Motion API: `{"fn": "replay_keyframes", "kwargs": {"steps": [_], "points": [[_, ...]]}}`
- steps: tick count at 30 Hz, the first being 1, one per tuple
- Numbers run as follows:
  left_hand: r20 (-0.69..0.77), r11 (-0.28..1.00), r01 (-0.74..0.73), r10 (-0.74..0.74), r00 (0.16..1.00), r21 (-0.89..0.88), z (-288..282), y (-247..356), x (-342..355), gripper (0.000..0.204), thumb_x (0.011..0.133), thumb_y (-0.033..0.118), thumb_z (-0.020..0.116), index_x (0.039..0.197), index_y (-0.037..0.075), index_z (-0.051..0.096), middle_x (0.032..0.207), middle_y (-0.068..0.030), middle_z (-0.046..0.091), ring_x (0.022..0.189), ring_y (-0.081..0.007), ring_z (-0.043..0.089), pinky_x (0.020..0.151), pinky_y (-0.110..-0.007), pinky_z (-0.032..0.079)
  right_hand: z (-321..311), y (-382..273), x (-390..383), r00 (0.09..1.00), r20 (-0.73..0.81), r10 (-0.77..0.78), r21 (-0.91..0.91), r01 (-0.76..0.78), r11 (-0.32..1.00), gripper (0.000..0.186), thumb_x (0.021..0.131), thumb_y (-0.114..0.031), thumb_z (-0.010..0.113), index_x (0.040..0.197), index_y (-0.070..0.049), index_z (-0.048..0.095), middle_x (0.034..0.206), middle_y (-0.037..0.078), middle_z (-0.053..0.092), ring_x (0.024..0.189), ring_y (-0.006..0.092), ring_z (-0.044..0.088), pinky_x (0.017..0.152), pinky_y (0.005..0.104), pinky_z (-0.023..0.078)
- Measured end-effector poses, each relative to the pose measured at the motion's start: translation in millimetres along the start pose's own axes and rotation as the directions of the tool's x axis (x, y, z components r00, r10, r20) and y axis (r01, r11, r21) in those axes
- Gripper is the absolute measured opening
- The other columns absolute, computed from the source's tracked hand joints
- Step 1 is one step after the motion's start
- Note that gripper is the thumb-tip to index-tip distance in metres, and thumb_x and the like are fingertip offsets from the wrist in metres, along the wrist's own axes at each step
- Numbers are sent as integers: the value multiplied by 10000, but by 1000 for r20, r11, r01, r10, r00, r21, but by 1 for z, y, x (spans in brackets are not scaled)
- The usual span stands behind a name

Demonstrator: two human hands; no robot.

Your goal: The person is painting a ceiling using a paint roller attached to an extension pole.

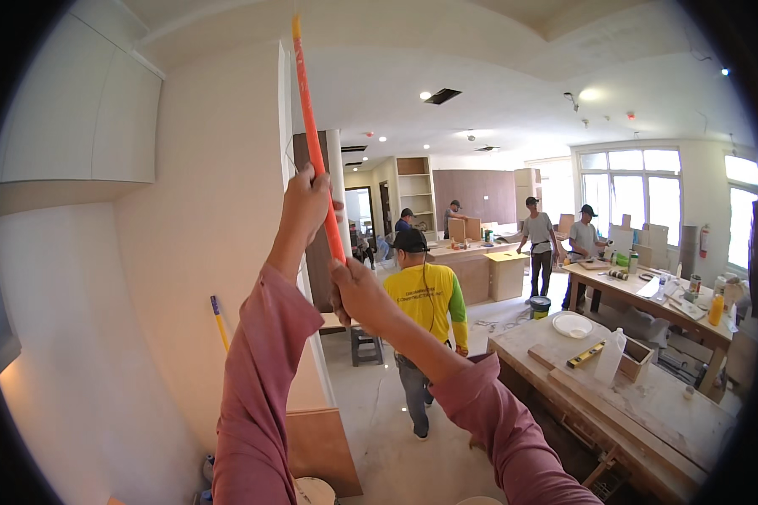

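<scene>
An orange pole [309,118] with a yellow upper end rises steeply toward the ceiling, leaning slightly left at its top. My left hand [306,204] is wrapped round it higher up. Lower down, my right hand [364,295] grips the same pole near its lower visible end. What the pole's upper end carries, if anything, cannot be made out. Behind my left hand is the narrow edge of a pale wall [202,194].
A person in a yellow shirt [425,299] is just ahead. At the right stands a workbench [648,412] with a white plate [572,325], a spirit level [586,354] and a plastic jug [611,358]. Other people work farther back. A blue-and-yellow pole [219,321] leans at the left wall.
</scene>
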State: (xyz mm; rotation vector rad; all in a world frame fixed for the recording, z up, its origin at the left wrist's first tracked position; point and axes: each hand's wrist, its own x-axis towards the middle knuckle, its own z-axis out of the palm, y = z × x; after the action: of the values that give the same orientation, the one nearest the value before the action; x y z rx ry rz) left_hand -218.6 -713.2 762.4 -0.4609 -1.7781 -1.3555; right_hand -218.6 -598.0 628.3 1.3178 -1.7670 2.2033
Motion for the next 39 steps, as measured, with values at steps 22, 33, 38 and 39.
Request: {"fn": "replay_keyframes", "kwargs": {"steps": [22,33,38,39], "points": [[-64,998,-61,62,996,18,-70,-2,36,183,1047,148,450,1106,2,542,867,-51,531,587,-175,636,493,-343,566,59,9,62,999,41,13,39,-15,999,327,1079,-330,443,927,-41,453,620,52,497,418,149,480,368,309,388],[-16,995,-95,95,995,-6,-102,-9,30,169,1028,126,452,1095,-1,541,866,-59,530,595,-171,637,497,-325,554,89,19,60,990,130,-60,109,46,993,336,1079,-360,448,935,-57,438,614,40,493,412,133,471,369,285,382],[4,997,-73,73,997,8,-117,-13,13,155,1018,111,451,1080,-1,538,841,-63,525,550,-177,622,480,-330,546,106,23,43,995,93,32,101,-41,994,347,1075,-375,455,942,-54,445,622,43,499,405,132,467,365,283,377],[24,997,-78,79,997,-21,-120,-16,8,145,1015,107,452,1065,-1,534,831,-65,523,537,-180,617,474,-332,544,108,25,36,995,94,26,72,-32,997,349,1074,-378,458,945,-54,448,627,44,502,403,133,466,364,283,376]]}}
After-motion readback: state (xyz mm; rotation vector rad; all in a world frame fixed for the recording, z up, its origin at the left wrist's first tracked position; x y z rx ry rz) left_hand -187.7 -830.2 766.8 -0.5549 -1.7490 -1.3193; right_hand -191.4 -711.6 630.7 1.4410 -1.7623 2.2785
